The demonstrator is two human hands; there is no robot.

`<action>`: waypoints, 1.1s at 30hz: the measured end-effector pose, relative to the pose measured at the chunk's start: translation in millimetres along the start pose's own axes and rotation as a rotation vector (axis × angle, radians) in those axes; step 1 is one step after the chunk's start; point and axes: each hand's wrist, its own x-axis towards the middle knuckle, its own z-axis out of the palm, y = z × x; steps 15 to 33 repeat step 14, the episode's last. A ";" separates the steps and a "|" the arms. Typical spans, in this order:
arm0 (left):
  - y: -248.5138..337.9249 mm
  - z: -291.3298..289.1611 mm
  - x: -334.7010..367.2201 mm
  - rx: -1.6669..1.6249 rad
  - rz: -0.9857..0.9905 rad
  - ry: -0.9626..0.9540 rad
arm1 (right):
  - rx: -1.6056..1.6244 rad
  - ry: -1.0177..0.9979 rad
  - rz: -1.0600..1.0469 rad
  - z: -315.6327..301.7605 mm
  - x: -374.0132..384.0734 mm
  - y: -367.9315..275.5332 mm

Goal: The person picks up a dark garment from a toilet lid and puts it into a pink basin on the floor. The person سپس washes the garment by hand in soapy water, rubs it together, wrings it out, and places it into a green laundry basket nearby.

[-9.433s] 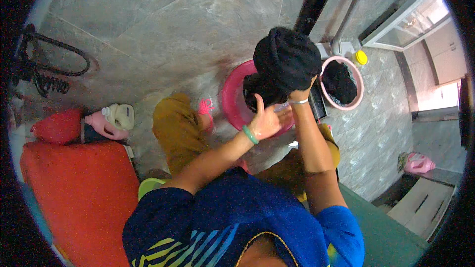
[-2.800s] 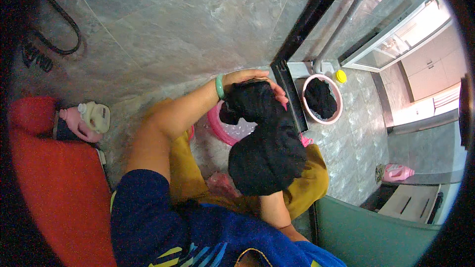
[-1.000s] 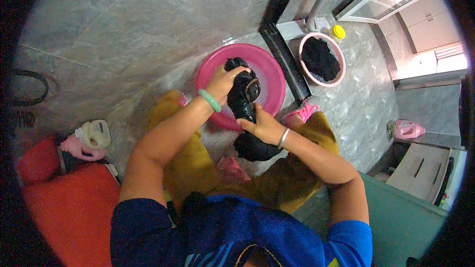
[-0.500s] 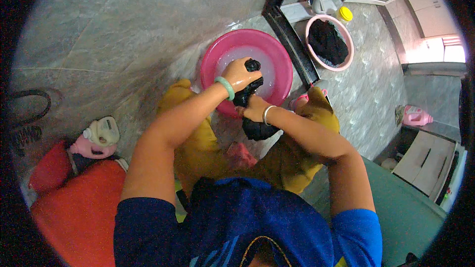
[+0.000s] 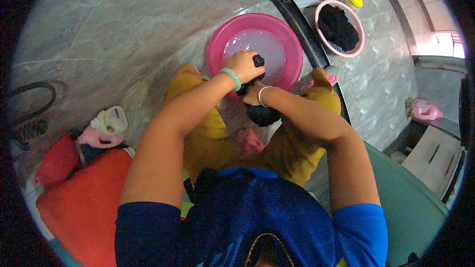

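My left hand (image 5: 243, 67), with a green bangle at the wrist, is closed around a bunched, wet black garment (image 5: 262, 115). Close below it, my right hand (image 5: 253, 94), wearing a silver bangle, grips the same garment. One dark end pokes out past my left fingers, while a rounder bulge hangs under my right wrist. Both hands are over the near edge of a pink basin (image 5: 296, 52) holding cloudy, sudsy water. My forearms and hands hide part of the garment between them.
A pale pink basket (image 5: 362, 39) of dark clothes stands at the far right, beside a yellow-lidded tub (image 5: 355, 0). A black sill (image 5: 302, 29) runs between basin and basket. Detergent bottles (image 5: 110, 120) and a red cloth-like item (image 5: 91, 202) are at left; a green surface (image 5: 396, 202) lies at right.
The whole view has shifted, so the basin and basket appear higher and further right. My hands stay on the black garment and have come closer together, the right one turned more over it.
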 end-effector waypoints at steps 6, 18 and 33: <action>-13.8 2.4 -0.3 0.026 -0.167 -0.135 | -0.064 -0.090 -0.034 -34.3 -5.5 -25.2; -12.5 16.5 3.0 0.095 -0.181 0.034 | -0.150 -0.256 0.059 -11.6 21.9 -1.2; -12.5 16.5 3.0 0.095 -0.181 0.034 | -0.150 -0.256 0.059 -11.6 21.9 -1.2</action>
